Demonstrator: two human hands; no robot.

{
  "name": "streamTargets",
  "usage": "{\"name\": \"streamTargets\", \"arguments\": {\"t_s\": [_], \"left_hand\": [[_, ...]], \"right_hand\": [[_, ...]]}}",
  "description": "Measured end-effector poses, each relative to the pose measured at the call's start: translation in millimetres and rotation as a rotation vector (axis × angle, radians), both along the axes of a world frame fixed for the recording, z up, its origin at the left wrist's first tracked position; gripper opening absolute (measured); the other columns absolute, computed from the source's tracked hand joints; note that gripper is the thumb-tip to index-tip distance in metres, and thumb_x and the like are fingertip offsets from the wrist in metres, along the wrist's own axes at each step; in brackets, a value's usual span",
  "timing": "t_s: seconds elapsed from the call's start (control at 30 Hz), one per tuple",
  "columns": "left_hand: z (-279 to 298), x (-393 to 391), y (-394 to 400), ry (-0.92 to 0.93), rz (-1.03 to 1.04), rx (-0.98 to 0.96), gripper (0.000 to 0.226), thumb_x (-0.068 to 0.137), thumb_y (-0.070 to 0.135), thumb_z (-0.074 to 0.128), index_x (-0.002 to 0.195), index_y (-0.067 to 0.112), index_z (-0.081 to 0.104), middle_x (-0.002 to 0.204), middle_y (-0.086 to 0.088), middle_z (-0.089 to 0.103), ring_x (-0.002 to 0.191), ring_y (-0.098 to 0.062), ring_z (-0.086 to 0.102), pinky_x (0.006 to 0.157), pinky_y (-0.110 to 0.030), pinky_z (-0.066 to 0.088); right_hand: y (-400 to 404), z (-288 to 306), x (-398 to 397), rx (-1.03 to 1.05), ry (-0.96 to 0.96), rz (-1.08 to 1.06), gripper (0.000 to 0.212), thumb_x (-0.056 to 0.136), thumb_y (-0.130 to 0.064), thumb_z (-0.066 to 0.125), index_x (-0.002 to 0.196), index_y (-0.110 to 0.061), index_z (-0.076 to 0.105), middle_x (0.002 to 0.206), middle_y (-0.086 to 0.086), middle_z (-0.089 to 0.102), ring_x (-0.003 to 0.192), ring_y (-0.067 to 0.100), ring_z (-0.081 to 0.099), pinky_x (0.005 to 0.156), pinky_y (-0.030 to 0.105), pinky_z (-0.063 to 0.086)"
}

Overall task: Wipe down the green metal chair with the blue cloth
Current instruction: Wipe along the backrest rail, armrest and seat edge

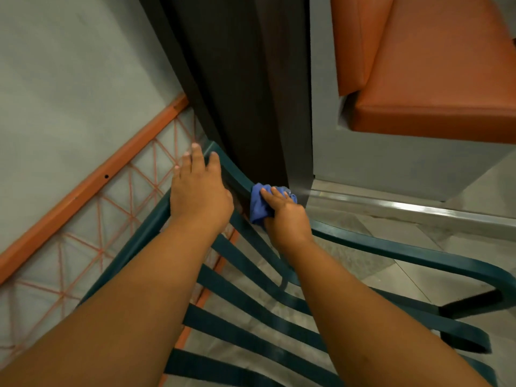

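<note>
The green metal chair (251,308) fills the lower middle of the view, its slats running toward me and its curved top rail arching near the dark panel. My right hand (287,216) presses the bunched blue cloth (259,203) against that rail where it bends. My left hand (199,188) lies flat on the chair's upper left corner, fingers spread over the rail, nothing held in it. Both bare forearms cross the slats and hide parts of them.
A dark wooden panel (243,88) stands right behind the chair. An orange padded bench seat (435,79) on a grey base is at the upper right. An orange frame with crossed cords (92,188) lies on the left. Grey tiled floor (418,263) shows at the right.
</note>
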State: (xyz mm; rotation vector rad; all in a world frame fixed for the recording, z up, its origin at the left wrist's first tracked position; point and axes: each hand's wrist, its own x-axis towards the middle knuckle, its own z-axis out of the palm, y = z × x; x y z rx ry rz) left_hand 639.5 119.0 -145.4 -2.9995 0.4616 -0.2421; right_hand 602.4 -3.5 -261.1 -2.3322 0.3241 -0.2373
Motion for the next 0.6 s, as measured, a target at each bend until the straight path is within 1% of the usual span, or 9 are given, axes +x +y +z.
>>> {"name": "streamTargets", "arguments": {"t_s": [0.1, 0.2, 0.3, 0.33, 0.37, 0.43, 0.47, 0.53, 0.6], "left_hand": [[13.5, 8.4, 7.4, 0.097, 0.010, -0.232, 0.063, 0.094, 0.014, 0.045, 0.151, 0.011, 0.017, 0.160, -0.008, 0.010, 0.145, -0.024, 0.015, 0.115, -0.034, 0.018], [22.4, 13.1, 16.4, 0.186, -0.028, -0.329, 0.060, 0.094, 0.008, 0.042, 0.150, 0.014, 0.023, 0.160, -0.003, 0.013, 0.145, -0.020, 0.017, 0.114, -0.029, 0.018], [29.9, 12.1, 26.5, 0.266, -0.063, -0.436, 0.056, 0.095, 0.007, 0.042, 0.148, 0.015, 0.027, 0.158, -0.003, 0.019, 0.143, -0.018, 0.021, 0.111, -0.024, 0.019], [31.2, 9.9, 30.7, 0.286, -0.063, -0.466, 0.055, 0.094, 0.007, 0.042, 0.147, 0.015, 0.030, 0.156, -0.004, 0.025, 0.141, -0.019, 0.027, 0.107, -0.023, 0.023], [31.4, 7.6, 35.5, 0.306, -0.056, -0.501, 0.053, 0.094, 0.007, 0.042, 0.145, 0.015, 0.035, 0.152, -0.007, 0.033, 0.135, -0.021, 0.035, 0.099, -0.022, 0.030], [31.1, 0.3, 45.2, 0.323, -0.030, -0.588, 0.049, 0.091, 0.008, 0.044, 0.140, 0.016, 0.041, 0.137, -0.009, 0.050, 0.116, -0.025, 0.051, 0.080, -0.024, 0.038], [31.1, -5.0, 50.0, 0.319, -0.020, -0.634, 0.049, 0.091, 0.008, 0.044, 0.139, 0.019, 0.041, 0.132, -0.006, 0.053, 0.107, -0.022, 0.054, 0.075, -0.022, 0.040], [31.5, -17.7, 58.6, 0.306, 0.003, -0.731, 0.055, 0.091, 0.006, 0.045, 0.142, 0.025, 0.035, 0.131, 0.006, 0.050, 0.102, -0.010, 0.051, 0.068, -0.015, 0.036], [32.2, -30.2, 68.2, 0.284, 0.036, -0.823, 0.064, 0.091, 0.002, 0.046, 0.148, 0.026, 0.025, 0.140, 0.002, 0.043, 0.107, -0.001, 0.041, 0.071, -0.009, 0.032]], "right_hand": [[18.6, 23.1, 14.3, 0.163, -0.113, 0.030, 0.054, 0.094, -0.009, 0.053, 0.145, -0.020, 0.038, 0.150, 0.010, 0.037, 0.136, 0.028, 0.036, 0.113, 0.039, 0.029], [33.4, 46.9, 25.4, 0.319, -0.161, 0.011, 0.052, 0.095, -0.009, 0.051, 0.145, -0.019, 0.038, 0.151, 0.008, 0.037, 0.138, 0.024, 0.034, 0.114, 0.036, 0.026], [40.2, 66.9, 34.7, 0.453, -0.169, 0.007, 0.054, 0.095, -0.009, 0.051, 0.145, -0.024, 0.037, 0.152, 0.004, 0.036, 0.138, 0.019, 0.033, 0.114, 0.033, 0.027], [41.8, 72.6, 37.5, 0.489, -0.175, 0.010, 0.054, 0.095, -0.010, 0.051, 0.145, -0.026, 0.037, 0.151, 0.003, 0.037, 0.137, 0.019, 0.035, 0.113, 0.033, 0.029], [43.6, 78.8, 39.2, 0.519, -0.187, 0.019, 0.054, 0.095, -0.011, 0.051, 0.144, -0.027, 0.037, 0.151, 0.003, 0.037, 0.136, 0.018, 0.036, 0.113, 0.033, 0.030], [48.1, 86.9, 42.9, 0.506, -0.218, 0.051, 0.053, 0.095, -0.010, 0.050, 0.143, -0.027, 0.039, 0.153, 0.001, 0.033, 0.139, 0.018, 0.031, 0.115, 0.032, 0.027], [50.9, 89.2, 45.0, 0.452, -0.236, 0.072, 0.051, 0.095, -0.009, 0.049, 0.142, -0.027, 0.042, 0.155, 0.000, 0.029, 0.141, 0.018, 0.027, 0.116, 0.031, 0.024], [60.1, 90.7, 47.6, 0.294, -0.279, 0.132, 0.047, 0.092, -0.006, 0.048, 0.136, -0.023, 0.050, 0.155, 0.001, 0.029, 0.144, 0.022, 0.021, 0.116, 0.033, 0.021], [70.2, 93.1, 43.3, 0.131, -0.386, 0.241, 0.041, 0.087, -0.008, 0.048, 0.125, -0.017, 0.060, 0.146, 0.006, 0.044, 0.141, 0.026, 0.027, 0.117, 0.036, 0.017]]}}
